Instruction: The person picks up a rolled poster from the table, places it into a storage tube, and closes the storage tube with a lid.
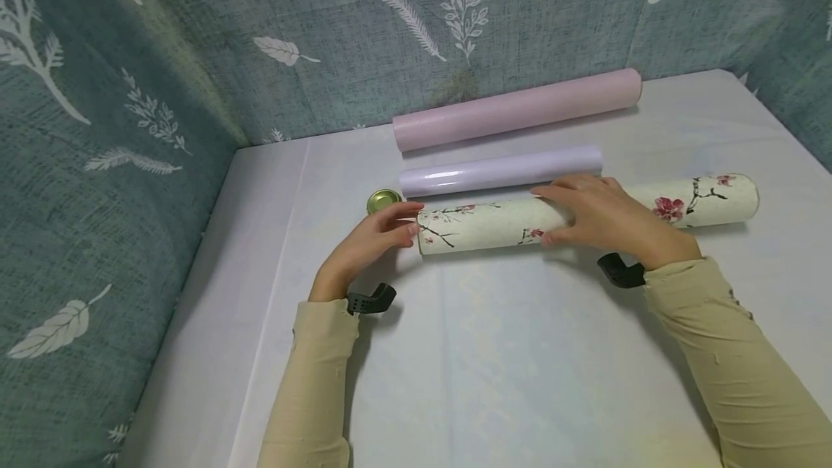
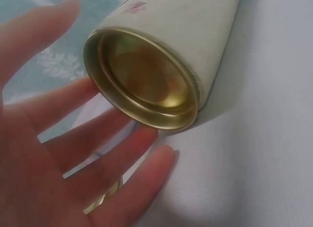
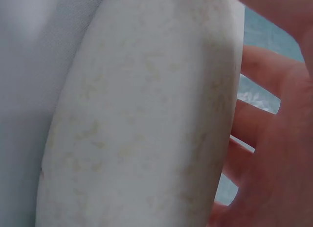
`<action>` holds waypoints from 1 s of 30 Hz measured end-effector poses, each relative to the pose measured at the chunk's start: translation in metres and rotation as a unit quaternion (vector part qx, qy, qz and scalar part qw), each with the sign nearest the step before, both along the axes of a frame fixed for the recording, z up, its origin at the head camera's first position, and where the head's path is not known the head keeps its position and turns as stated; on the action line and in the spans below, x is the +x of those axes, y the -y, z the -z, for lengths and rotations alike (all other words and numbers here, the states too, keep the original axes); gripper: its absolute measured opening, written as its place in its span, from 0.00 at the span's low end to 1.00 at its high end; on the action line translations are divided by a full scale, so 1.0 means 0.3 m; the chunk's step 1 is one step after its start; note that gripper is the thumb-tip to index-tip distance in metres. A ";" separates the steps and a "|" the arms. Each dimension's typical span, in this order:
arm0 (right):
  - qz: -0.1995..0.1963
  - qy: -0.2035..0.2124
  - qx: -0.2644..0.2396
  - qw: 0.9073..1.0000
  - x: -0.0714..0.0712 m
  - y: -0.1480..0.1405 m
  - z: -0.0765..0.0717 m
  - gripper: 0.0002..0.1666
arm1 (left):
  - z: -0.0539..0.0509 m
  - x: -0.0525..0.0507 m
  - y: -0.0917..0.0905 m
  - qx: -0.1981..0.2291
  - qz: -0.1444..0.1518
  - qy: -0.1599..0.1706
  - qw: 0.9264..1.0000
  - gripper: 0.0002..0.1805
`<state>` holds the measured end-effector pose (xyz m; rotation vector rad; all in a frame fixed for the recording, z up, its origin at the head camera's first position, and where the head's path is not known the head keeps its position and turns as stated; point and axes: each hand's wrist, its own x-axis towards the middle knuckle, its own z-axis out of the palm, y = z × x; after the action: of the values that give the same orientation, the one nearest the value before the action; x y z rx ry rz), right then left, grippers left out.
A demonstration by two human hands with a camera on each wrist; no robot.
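In the head view a white cardboard tube (image 1: 484, 226) with a pink blossom print lies crosswise on the table. My right hand (image 1: 601, 215) grips it from above near the middle, thumb on the near side and fingers over the far side. In the right wrist view the fingers (image 3: 254, 122) lie along the tube's pale wall (image 3: 142, 114). At the tube's left end is my left hand (image 1: 373, 244), its fingers spread and nearly straight by the rim. A recessed gold metal end (image 2: 146, 80) faces that palm in the left wrist view.
Behind the printed tube lie a shiny lilac tube (image 1: 500, 170) and, farther back, a thicker pink tube (image 1: 520, 108). A round gold lid (image 1: 383, 200) sits just beyond my left fingers. Leaf-patterned green cloth (image 1: 312, 20) hangs behind the white-covered table (image 1: 494, 367).
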<state>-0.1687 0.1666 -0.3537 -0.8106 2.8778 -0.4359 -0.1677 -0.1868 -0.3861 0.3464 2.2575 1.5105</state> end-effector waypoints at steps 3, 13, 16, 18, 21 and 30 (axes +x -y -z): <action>-0.005 -0.008 -0.009 1.000 -0.001 0.005 -0.005 0.45 | -0.007 0.002 0.005 0.004 -0.006 -0.010 1.000 0.30; -0.017 -0.046 -0.034 0.998 0.003 0.006 -0.030 0.42 | -0.001 -0.012 0.003 0.033 -0.130 -0.072 0.988 0.25; -0.014 -0.044 -0.051 0.998 0.005 -0.003 -0.043 0.41 | 0.004 -0.020 -0.012 0.023 -0.172 -0.086 0.981 0.24; -0.012 -0.037 -0.059 0.997 0.005 -0.010 -0.053 0.40 | 0.004 -0.026 -0.025 0.018 -0.186 -0.089 0.978 0.24; -0.010 -0.034 -0.070 0.997 0.004 -0.016 -0.076 0.39 | 0.000 -0.035 -0.040 0.010 -0.195 -0.094 0.976 0.23; -0.036 -0.062 -0.049 0.996 -0.052 -0.014 -0.159 0.37 | -0.028 -0.073 -0.047 0.070 -0.229 -0.029 0.970 0.25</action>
<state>-0.1844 0.1708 -0.3060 -0.9872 2.9492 -0.5419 -0.1895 -0.1728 -0.3778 -0.1077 2.3920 1.9114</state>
